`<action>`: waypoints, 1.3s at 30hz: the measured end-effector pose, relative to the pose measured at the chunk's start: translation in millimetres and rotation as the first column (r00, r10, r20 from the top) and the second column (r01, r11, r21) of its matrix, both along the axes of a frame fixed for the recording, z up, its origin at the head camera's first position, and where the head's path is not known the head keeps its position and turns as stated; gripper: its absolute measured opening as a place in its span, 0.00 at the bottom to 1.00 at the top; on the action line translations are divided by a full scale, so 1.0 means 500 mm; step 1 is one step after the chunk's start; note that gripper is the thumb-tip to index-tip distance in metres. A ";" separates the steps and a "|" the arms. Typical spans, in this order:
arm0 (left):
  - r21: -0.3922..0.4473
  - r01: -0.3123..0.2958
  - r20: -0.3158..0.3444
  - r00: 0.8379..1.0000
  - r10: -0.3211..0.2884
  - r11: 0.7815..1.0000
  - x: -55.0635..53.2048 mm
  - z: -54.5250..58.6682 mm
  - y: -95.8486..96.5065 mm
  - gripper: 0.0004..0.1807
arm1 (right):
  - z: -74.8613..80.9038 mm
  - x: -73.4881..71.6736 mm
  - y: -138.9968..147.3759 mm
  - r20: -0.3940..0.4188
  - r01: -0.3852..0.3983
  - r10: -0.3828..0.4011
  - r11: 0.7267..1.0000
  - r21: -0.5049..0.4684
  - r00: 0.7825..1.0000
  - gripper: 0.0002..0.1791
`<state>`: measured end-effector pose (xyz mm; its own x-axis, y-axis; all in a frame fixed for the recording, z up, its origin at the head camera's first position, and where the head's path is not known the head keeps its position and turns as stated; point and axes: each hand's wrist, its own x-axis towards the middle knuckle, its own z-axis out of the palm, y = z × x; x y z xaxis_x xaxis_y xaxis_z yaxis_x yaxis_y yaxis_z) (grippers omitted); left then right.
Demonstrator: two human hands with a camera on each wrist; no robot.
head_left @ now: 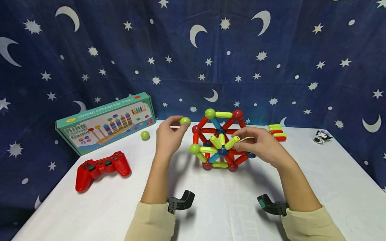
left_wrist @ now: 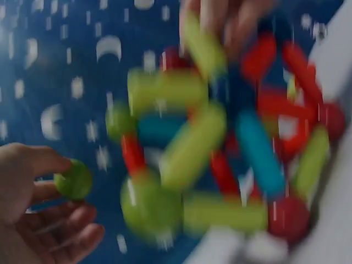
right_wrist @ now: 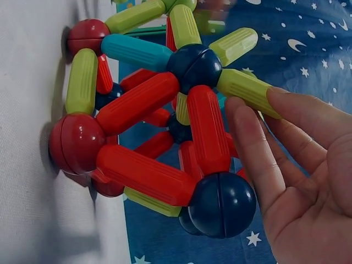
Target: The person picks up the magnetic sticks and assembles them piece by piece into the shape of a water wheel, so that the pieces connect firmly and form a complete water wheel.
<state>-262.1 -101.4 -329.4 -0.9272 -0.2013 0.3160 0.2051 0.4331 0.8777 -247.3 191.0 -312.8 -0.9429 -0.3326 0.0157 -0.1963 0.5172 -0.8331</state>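
A magnetic stick-and-ball structure of red, lime and blue sticks and balls stands on the white table. My left hand pinches a lime green ball between thumb and fingers, up and to the left of the structure. The same lime ball shows in the left wrist view, apart from the blurred frame. My right hand pinches the outer end of a lime stick that joins a dark blue ball. Another lime stick points outward from that blue ball with a free end.
A second lime ball lies left of my left hand. Further left are a red game controller and a ring game box. Several loose sticks lie behind my right hand, and a small black-and-white figure sits far right.
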 end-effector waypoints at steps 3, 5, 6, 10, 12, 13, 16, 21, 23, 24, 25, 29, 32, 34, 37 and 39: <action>0.043 0.138 -0.148 0.980 -0.130 0.989 0.029 0.039 0.056 0.18 | 0.000 0.001 0.004 0.009 -0.002 0.002 1.000 -0.020 1.000 0.23; 0.005 0.236 -0.219 0.949 -0.229 0.972 0.049 0.057 0.096 0.19 | 0.001 0.002 0.005 0.021 -0.002 0.003 0.999 -0.046 1.000 0.23; -0.035 0.274 -0.244 0.930 -0.275 0.961 0.058 0.061 0.115 0.19 | 0.001 0.002 0.005 0.029 -0.003 0.005 0.998 -0.061 1.000 0.23; -0.244 0.343 -0.266 0.876 -0.403 0.907 0.078 0.057 0.172 0.21 | 0.003 0.002 0.007 0.067 0.004 0.003 0.995 -0.101 0.998 0.23; -0.339 0.325 -0.257 0.871 -0.419 0.883 0.081 0.049 0.187 0.21 | 0.005 0.002 0.010 0.089 0.003 0.007 0.994 -0.113 0.996 0.23; -0.372 0.316 -0.250 0.872 -0.422 0.873 0.081 0.045 0.192 0.21 | 0.006 0.002 0.012 0.098 0.003 0.008 0.993 -0.116 0.995 0.23; -0.431 0.282 -0.234 0.883 -0.407 0.857 0.082 0.038 0.201 0.21 | 0.009 0.004 0.018 0.120 0.000 0.017 0.991 -0.137 0.993 0.24; -0.450 0.257 -0.244 0.886 -0.394 0.855 0.082 0.037 0.202 0.22 | 0.007 -0.001 0.019 0.127 -0.012 0.033 0.986 -0.167 0.991 0.22; -0.456 0.251 -0.251 0.884 -0.394 0.854 0.082 0.036 0.203 0.22 | 0.005 -0.003 0.018 0.120 -0.018 0.040 0.985 -0.174 0.992 0.21; -0.457 0.251 -0.253 0.883 -0.396 0.853 0.081 0.035 0.204 0.21 | 0.003 -0.003 0.018 0.115 -0.021 0.041 0.984 -0.175 0.992 0.21; -0.458 0.252 -0.255 0.882 -0.397 0.852 0.081 0.035 0.204 0.21 | 0.002 -0.004 0.017 0.113 -0.022 0.042 0.984 -0.175 0.993 0.20; -0.456 0.255 -0.256 0.880 -0.401 0.852 0.081 0.032 0.206 0.22 | -0.003 -0.004 0.017 0.114 -0.018 0.038 0.985 -0.174 0.993 0.20; -0.454 0.253 -0.260 0.879 -0.399 0.854 0.081 0.031 0.207 0.22 | -0.005 -0.005 0.018 0.118 -0.014 0.035 0.985 -0.175 0.992 0.20; -0.455 0.251 -0.266 0.878 -0.399 0.854 0.081 0.030 0.207 0.22 | -0.007 -0.005 0.019 0.123 -0.012 0.034 0.984 -0.176 0.992 0.21; -0.459 0.245 -0.272 0.876 -0.398 0.854 0.080 0.029 0.208 0.22 | -0.010 -0.006 0.021 0.135 -0.014 0.040 0.981 -0.193 0.990 0.21; -0.461 0.241 -0.275 0.876 -0.396 0.854 0.080 0.028 0.209 0.22 | -0.011 -0.008 0.022 0.143 -0.017 0.047 0.979 -0.205 0.989 0.21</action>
<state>-222.3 2.8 -315.2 -0.7292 0.3020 0.6141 0.6504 0.5850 0.4845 -251.0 202.2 -318.4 -0.9289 -0.3668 -0.0510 -0.0786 0.3300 -0.9407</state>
